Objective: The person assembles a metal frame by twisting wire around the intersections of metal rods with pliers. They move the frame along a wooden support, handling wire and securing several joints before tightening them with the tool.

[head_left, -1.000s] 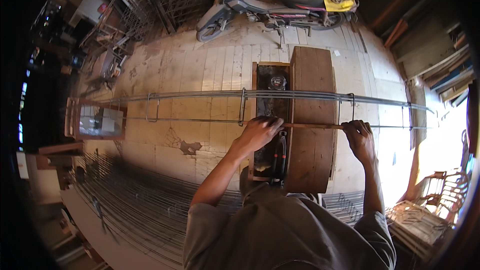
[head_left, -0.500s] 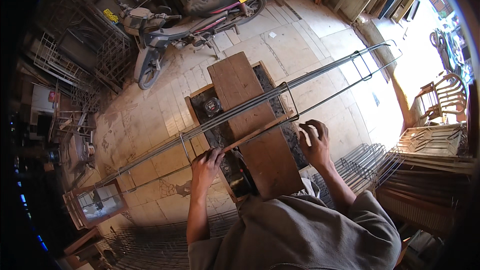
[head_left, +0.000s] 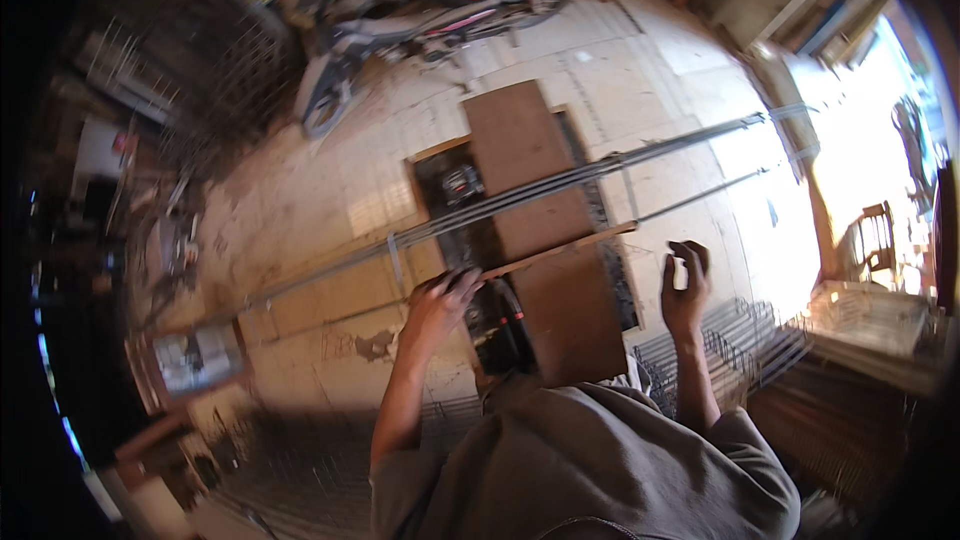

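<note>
A long cage of thin steel rods (head_left: 540,188) with rectangular wire ties lies slantwise across a brown wooden plank (head_left: 525,120). My left hand (head_left: 440,308) is closed round the near end of a narrow reddish-brown strip (head_left: 560,252), by the cage's near rod. The strip runs over the plank to the right. My right hand (head_left: 687,285) is raised right of the plank, thumb and fingers curved apart with nothing seen between them. Under the plank sits a dark shallow box (head_left: 428,152), in which a round dark object (head_left: 460,183) rests.
A motorbike (head_left: 430,25) stands on the pale tiled floor (head_left: 330,210) at the far side. Bundles of bent steel wire (head_left: 740,345) lie at the right, near a wooden chair (head_left: 872,240). A framed glass piece (head_left: 198,360) is at the left. Motion blurs much of the view.
The view has swung, so the scene sits further right. My right hand has moved away from the strip's far end. My left hand keeps its hold on the strip.
</note>
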`<state>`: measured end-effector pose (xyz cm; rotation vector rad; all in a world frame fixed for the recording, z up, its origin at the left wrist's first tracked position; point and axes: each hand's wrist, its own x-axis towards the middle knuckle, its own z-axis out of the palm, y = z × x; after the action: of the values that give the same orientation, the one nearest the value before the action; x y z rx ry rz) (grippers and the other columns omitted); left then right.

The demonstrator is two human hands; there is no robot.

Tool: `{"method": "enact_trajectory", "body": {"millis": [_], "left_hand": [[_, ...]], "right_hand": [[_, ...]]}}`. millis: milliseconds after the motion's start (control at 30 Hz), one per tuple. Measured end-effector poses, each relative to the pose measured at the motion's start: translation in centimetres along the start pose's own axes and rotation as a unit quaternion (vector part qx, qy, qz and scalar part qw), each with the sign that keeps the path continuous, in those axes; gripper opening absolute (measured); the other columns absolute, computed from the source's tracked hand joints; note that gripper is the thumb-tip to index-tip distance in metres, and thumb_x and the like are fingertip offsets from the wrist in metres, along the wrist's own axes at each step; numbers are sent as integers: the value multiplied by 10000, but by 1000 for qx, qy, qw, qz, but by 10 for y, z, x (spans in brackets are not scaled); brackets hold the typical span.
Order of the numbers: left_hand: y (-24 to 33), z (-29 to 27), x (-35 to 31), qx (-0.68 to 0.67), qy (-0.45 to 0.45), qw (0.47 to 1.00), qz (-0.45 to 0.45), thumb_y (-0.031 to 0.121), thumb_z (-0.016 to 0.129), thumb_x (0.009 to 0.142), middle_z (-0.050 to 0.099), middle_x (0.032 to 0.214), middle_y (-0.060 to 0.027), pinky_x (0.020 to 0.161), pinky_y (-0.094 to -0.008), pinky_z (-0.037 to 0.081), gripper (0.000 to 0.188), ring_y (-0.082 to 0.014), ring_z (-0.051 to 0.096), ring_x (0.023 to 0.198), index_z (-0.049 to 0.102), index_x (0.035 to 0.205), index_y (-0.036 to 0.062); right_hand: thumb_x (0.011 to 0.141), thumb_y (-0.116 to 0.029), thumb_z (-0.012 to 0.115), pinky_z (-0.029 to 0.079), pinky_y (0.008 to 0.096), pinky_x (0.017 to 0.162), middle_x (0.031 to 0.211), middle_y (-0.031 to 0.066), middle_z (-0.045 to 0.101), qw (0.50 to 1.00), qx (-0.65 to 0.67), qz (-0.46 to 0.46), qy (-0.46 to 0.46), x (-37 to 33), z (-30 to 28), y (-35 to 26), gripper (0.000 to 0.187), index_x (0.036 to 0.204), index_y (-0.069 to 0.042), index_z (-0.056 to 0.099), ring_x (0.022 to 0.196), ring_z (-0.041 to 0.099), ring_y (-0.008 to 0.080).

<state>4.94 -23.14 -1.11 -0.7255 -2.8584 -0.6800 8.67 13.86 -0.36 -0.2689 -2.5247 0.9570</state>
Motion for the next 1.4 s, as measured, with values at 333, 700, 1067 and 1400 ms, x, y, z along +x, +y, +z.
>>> {"method": "enact_trajectory", "body": {"millis": [333, 700, 1067, 1400], "left_hand": [[-2, 6, -9, -18, -27, 999, -17, 205, 612, 927, 698, 1097, -156, 750, -409, 595, 301, -319, 707, 909, 659, 1206, 103], [2, 14, 6, 10, 36, 999, 3, 232, 683, 891, 728, 964, -110, 685, -367, 588, 180, -275, 714, 795, 720, 1023, 116], [5, 7, 2, -13, 17, 1000, -14, 199, 659, 914, 721, 981, -111, 674, -370, 583, 194, -294, 706, 776, 703, 1074, 100], [10, 1, 9, 4, -6, 1000, -25, 167, 675, 901, 709, 945, -132, 688, -395, 566, 173, -323, 695, 817, 698, 1039, 67]], "right_hand": [[922, 23, 577, 523, 320, 722, 1081, 132, 644, 997, -69, -37, -5, -11, -9, -3, 163, 1053, -13, 666, 966, 628, 248], [962, -34, 499, 549, 337, 828, 1194, 126, 670, 979, 154, 117, -71, 12, 42, 16, 260, 1180, -27, 640, 978, 652, 198], [938, 7, 501, 566, 343, 793, 1196, 119, 676, 972, 184, 127, -74, 5, 47, 9, 341, 1250, -45, 627, 972, 674, 197], [926, 0, 488, 537, 301, 766, 1013, 64, 670, 972, 169, 146, -66, 12, 38, -7, 356, 1245, -53, 638, 881, 633, 139]]}}
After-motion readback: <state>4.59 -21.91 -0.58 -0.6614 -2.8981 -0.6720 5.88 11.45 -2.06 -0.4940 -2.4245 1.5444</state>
